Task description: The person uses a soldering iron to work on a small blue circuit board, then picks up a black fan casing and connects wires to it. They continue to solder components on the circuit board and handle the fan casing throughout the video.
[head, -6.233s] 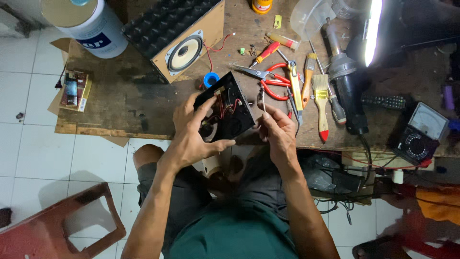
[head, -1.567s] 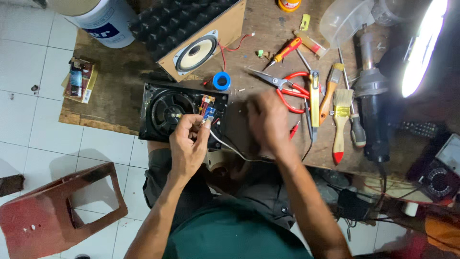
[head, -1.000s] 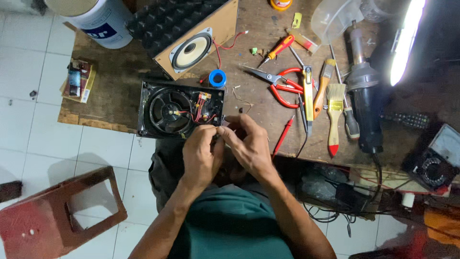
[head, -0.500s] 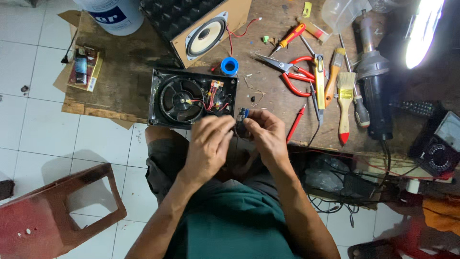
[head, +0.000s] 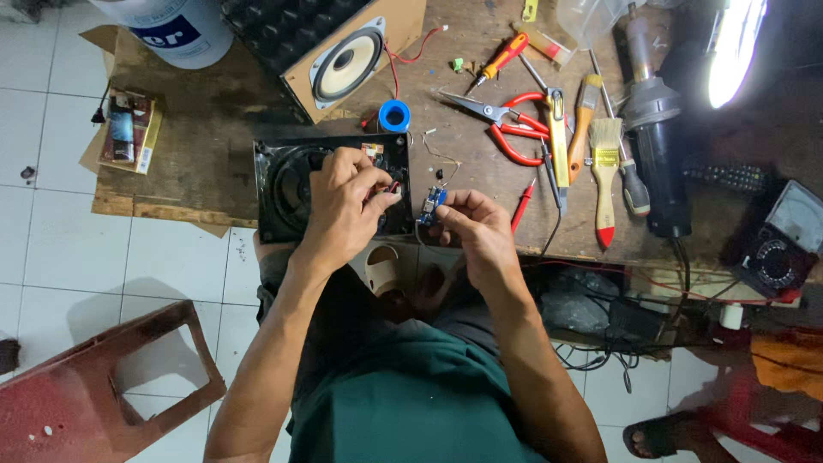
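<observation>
Hands are both over the near bench (head: 197,171) edge. A small blue board (head: 432,206) is pinched in the right hand (head: 467,231), fingers closed on it, held just off the bench edge beside the black case (head: 279,193), probably so its short wires stay slack. The left hand (head: 343,201) is curled over the open case, fingertips closed on something small at the wiring inside; what exactly is gripped cannot be told. The case lies flat with its open side up, probably so the inside can be reached from above, and its round speaker cone is partly hidden under that hand.

Count on the bench:
- one wooden speaker box (head: 343,51), tipped on its side, driver facing the camera, red wires trailing from it
- one blue solder reel (head: 394,114), just behind the case
- one pair of red-handled pliers (head: 506,129)
- two paintbrushes (head: 603,163), side by side
- one red-and-yellow screwdriver (head: 497,60)
- one heat gun (head: 656,146), nozzle away from the person
- one multimeter (head: 784,244), at the far right edge
- one white bucket (head: 171,26), at the top left corner

Hand tools are fanned to the right of the case, seemingly for reach by the right hand. A red stool (head: 103,386) stands on the floor tiles to the left.
</observation>
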